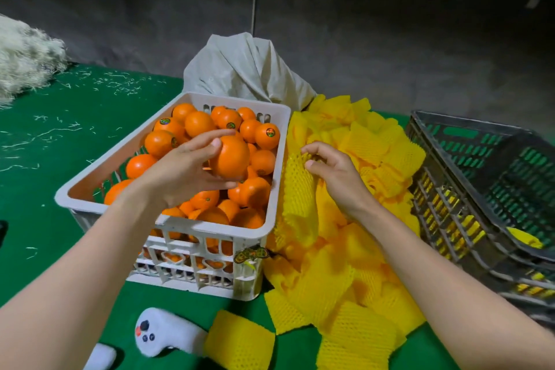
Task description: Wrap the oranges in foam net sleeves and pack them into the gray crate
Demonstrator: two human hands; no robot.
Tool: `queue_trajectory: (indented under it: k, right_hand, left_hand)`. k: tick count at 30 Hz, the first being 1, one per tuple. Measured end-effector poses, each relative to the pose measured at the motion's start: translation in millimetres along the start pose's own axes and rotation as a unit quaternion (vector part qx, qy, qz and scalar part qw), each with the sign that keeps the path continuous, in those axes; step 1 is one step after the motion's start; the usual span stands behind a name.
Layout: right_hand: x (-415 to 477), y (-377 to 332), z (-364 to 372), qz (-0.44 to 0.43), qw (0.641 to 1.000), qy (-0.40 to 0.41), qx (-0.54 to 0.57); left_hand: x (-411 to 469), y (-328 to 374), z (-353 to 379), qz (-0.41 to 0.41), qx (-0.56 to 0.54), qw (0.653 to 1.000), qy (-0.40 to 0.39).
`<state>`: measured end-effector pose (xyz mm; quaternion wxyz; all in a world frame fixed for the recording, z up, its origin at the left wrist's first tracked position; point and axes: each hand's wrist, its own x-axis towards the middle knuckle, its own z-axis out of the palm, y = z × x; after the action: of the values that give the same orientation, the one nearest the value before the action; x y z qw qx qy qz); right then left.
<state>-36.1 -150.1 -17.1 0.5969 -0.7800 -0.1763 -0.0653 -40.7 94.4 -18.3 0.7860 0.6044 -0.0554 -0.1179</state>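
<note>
Foam sleeve pinched by the right hand may be torn if the orange gripped by the left hand is forced in.

2 arms show, both bare from the wrists back to the near edge of the view. The left forearm looks broad in the near left corner and narrows toward the wrist. The right forearm tapers the same way from the near right corner. The left hand and the right hand are bare too, with slim fingers and short, plain, unpainted nails.
</note>
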Motion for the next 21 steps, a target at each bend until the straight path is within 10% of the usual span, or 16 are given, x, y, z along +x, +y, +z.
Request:
queue_trajectory:
  k: [10,21]
  right_hand:
    - [-42,-21,-36,0.099,0.959,-0.125,0.236]
    - [-71,5,-80,0.045,0.999,-0.017,0.007]
  left_hand:
    - [12,-29,119,0.021,-0.119,0.992,0.021]
    - [12,-76,194,0.08,-0.03,0.996,0.034]
